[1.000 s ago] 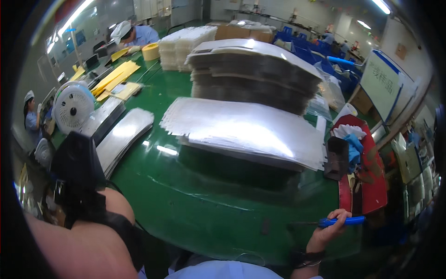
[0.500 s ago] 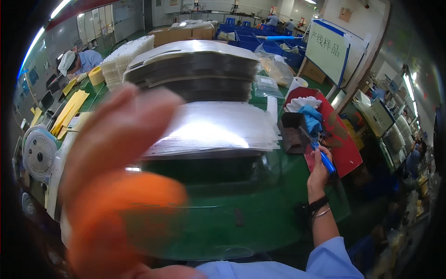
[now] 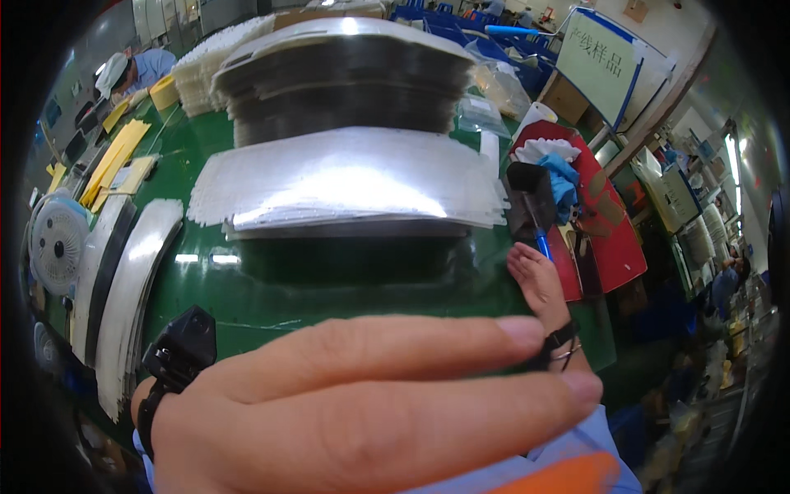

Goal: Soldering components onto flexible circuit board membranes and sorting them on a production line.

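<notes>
My left hand [image 3: 362, 403] spans the lower middle, very close to the camera. Two of its fingers stretch to the right, slightly apart, and the rest are hidden. A blurred orange piece [image 3: 568, 473] shows beneath them at the lower edge; whether it is worn or held I cannot make out. My right hand [image 3: 539, 276] is at the front of the red tray [image 3: 621, 255], fingers extended and apparently holding nothing. Just beyond its fingertips a blue-handled tool [image 3: 542, 243] leans in a small dark box [image 3: 528, 185]. A black device is strapped to my left wrist.
A low stack of shiny curved sheets [image 3: 346, 177] lies mid-table before a taller stack [image 3: 346, 82]. More curved strips [image 3: 136, 288] and a white fan [image 3: 58, 247] stand on the left. White and blue cloths [image 3: 562, 181] lie in the tray. A co-worker [image 3: 136, 74] sits far left.
My left hand has swept from the left to the lower middle. My right hand has let go of the blue-handled tool, which rests in the dark box. The view has tilted down.
</notes>
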Motion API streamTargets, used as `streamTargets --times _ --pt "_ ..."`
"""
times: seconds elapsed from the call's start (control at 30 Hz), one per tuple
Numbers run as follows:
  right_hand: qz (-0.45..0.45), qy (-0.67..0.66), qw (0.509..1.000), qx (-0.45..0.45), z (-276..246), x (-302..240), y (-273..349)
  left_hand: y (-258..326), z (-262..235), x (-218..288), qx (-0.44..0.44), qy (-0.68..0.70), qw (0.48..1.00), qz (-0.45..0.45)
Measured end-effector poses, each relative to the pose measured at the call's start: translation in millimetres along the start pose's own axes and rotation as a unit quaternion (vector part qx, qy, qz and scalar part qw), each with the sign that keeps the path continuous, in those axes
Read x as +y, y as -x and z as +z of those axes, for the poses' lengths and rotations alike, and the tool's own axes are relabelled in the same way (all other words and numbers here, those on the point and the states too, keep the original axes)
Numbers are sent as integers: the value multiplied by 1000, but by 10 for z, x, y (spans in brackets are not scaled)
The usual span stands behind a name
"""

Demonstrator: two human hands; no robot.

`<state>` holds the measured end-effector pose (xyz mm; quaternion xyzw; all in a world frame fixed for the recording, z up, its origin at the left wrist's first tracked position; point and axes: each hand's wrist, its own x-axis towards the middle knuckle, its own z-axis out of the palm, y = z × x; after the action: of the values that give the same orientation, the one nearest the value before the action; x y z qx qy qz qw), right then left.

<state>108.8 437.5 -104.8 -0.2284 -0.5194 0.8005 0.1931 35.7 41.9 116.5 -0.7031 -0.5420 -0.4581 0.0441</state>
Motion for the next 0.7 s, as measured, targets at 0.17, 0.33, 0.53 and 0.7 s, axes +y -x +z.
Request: streamTargets --times 0.17,0.33,0.53,0.7 --pt "161 521 825 -145 -91 -400 378 81 197 -4 -3 31 1000 -3" --pt "-91 904 370 -196 -442 -492 563 93 331 41 3 54 999 0" --pt "-230 924 290 -99 -738 -528 194 128 367 104 3 60 998 -11" --pt "-240 905 347 -49 -110 -1069 309 132 393 250 -23 96 995 -4"
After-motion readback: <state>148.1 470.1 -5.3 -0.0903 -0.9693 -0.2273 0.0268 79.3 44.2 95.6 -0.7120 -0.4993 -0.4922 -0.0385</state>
